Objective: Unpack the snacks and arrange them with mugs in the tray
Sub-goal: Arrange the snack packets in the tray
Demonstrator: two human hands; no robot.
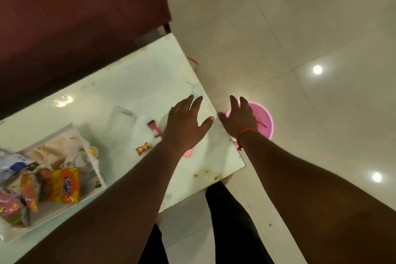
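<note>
A clear tray (97,169) sits on the white table at the lower left, holding an orange snack packet (64,185), a pink-green packet (11,210), a blue-white packet (12,165) and white mugs (84,161). A small wrapped candy (143,148) lies loose on the table beside it. My left hand (186,126) hovers open over the table's right end, fingers spread, holding nothing. My right hand (240,119), with a red thread at the wrist, is open past the table edge above a pink bucket (264,120).
A clear glass (121,120) and a small red torch (155,129) stand on the glossy table (139,83). A pink lid (189,152) shows under my left wrist. A maroon sofa (75,17) runs behind the table. Pale tiled floor lies to the right.
</note>
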